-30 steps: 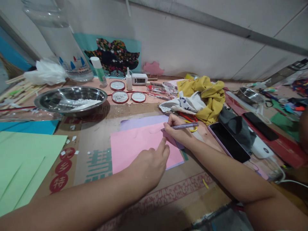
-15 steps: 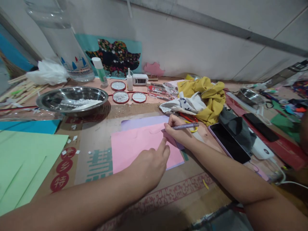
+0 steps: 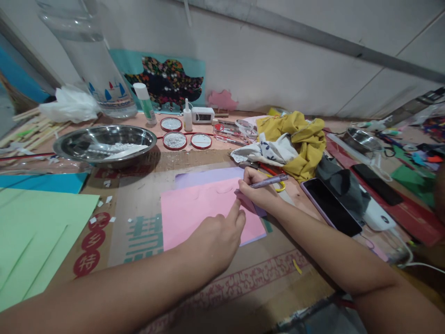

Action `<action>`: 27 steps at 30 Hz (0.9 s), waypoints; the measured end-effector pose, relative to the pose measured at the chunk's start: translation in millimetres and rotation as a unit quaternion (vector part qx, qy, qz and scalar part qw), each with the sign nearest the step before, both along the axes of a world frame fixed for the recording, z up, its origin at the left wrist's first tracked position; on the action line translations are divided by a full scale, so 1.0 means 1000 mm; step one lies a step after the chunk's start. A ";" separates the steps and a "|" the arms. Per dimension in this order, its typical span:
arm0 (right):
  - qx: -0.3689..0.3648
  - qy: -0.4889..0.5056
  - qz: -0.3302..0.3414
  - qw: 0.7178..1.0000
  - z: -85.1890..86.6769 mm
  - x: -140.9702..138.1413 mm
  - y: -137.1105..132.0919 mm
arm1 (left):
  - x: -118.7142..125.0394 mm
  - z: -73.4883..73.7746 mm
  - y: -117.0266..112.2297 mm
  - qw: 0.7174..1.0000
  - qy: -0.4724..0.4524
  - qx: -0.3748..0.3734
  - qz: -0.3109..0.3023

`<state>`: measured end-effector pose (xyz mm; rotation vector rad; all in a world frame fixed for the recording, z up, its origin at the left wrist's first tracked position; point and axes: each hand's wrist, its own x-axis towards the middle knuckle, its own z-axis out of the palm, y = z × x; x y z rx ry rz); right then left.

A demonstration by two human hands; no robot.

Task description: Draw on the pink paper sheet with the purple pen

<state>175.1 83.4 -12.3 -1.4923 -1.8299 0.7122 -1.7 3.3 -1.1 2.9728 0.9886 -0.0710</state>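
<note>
A pink sheet of paper (image 3: 184,218) lies on a purple sheet (image 3: 194,177), which sticks out along its far and near edges. Faint curved lines are drawn near the pink sheet's far side. My right hand (image 3: 259,185) is closed round a slim purple pen (image 3: 269,181), its tip at the pink paper by the end of a curved line. My left hand (image 3: 219,239) rests on the pink sheet, empty, index finger stretched out towards the pen tip and the other fingers loosely bent. Its palm side is hidden.
Printed cardboard (image 3: 139,190) lies beneath the sheets. Green paper (image 3: 41,232) is at left, a steel bowl (image 3: 104,148) behind it. Small dishes (image 3: 174,140) and a glue stick (image 3: 144,103) stand at the back. Yellow cloth (image 3: 306,144) and a phone (image 3: 330,206) lie at right.
The pen tip has moved very slightly along the drawn curve, and the curve looks a little longer. My left hand has stayed in place.
</note>
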 end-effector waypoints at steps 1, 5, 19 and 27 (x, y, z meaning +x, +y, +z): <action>-0.002 0.003 -0.001 1.000 0.000 0.000 0.000 | 0.000 0.000 0.000 1.000 0.000 0.001 0.000; -0.007 0.023 -0.002 1.000 -0.001 0.002 -0.001 | 0.000 0.000 -0.001 1.000 0.008 0.000 -0.006; -0.006 -0.004 0.009 1.000 0.002 0.000 -0.002 | -0.001 -0.002 0.000 1.000 0.003 -0.014 0.003; -0.004 -0.009 0.030 0.999 -0.001 0.003 -0.002 | 0.000 0.000 0.000 1.000 0.007 -0.014 0.004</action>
